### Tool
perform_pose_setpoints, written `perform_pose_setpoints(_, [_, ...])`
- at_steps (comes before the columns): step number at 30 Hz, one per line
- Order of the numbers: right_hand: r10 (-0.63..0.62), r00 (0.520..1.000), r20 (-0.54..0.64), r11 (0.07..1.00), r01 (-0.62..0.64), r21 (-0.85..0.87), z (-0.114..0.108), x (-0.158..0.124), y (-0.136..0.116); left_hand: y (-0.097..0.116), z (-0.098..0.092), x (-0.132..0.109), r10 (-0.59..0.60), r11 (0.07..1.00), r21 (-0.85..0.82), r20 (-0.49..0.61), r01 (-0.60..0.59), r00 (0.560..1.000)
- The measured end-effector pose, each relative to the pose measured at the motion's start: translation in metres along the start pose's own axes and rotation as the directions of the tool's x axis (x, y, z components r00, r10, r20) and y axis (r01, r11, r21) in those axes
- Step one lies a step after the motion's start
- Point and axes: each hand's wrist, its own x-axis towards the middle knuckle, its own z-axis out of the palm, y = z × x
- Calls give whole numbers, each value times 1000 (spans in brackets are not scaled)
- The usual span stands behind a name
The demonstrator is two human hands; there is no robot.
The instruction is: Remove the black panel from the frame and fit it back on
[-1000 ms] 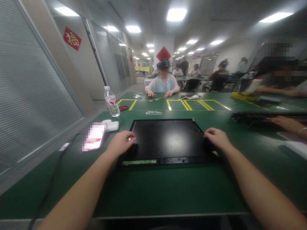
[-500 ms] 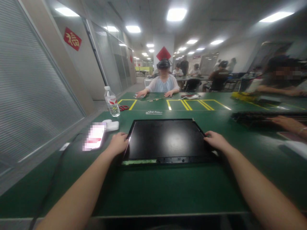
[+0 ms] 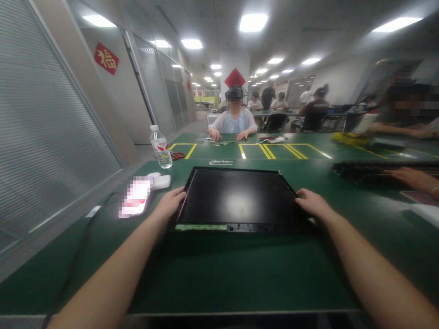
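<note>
A black flat display panel [image 3: 236, 196] lies face up in front of me, held by its two side edges. Along its near edge run a green strip [image 3: 201, 227] on the left and a dark bare strip on the right. My left hand [image 3: 172, 201] is closed on the left edge, thumb on top. On the right edge my right hand [image 3: 313, 203] grips in the same way. The fingers under the panel are hidden, and whether its underside touches the table I cannot tell.
Left of the panel are a lit phone [image 3: 136, 196], a white case [image 3: 160, 181], a water bottle [image 3: 161, 147] and red-handled scissors [image 3: 177, 156]. A dark cable [image 3: 77, 256] crosses the green table [image 3: 240, 274]. A co-worker's hand [image 3: 413, 178] rests by a black object [image 3: 363, 171] at right.
The panel's far edge has risen slightly and the panel has tilted a little, with both hands still on it. Across the table, the other person's hand has shifted inward.
</note>
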Motion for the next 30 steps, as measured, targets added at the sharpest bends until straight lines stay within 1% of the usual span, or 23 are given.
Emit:
perform_pose_setpoints(1, [3,1000,5,1000,-3,5,0,0,1,2,2,-2,-72,994,-83,6,72,997])
perform_pose_setpoints(3, [6,1000,12,1000,-6,10,0,1,2,5,5,-5,-157,966,-203,32,160,987])
perform_pose_setpoints(6, [-4,1000,3,1000,4,-18,0,0,1,9,9,-7,-215,931,-289,54,221,975])
perform_pose_setpoints(9, [-17,1000,-13,999,16,-46,0,-1,1,11,10,-8,-247,901,-348,86,261,965])
perform_pose_setpoints(14, [-22,999,-29,997,19,-75,0,0,1,10,8,-8,-189,903,-358,164,237,968])
perform_pose_setpoints(16, [-15,1000,-16,997,14,-72,0,0,1,9,7,-8,-174,899,-362,221,246,960])
perform_pose_setpoints(18, [-8,1000,-6,997,7,-72,0,-1,0,8,6,-8,-168,891,-374,254,257,952])
perform_pose_setpoints(22, [-21,1000,-17,997,20,-79,0,-3,-3,11,7,-11,-162,896,-372,235,243,958])
perform_pose_setpoints(26, [-14,1000,6,999,15,-33,0,-4,-5,17,8,-17,-129,905,-372,225,208,966])
perform_pose_setpoints(30, [-18,1000,13,1000,18,-2,1,-6,-6,20,7,-18,-119,912,-371,167,174,979])
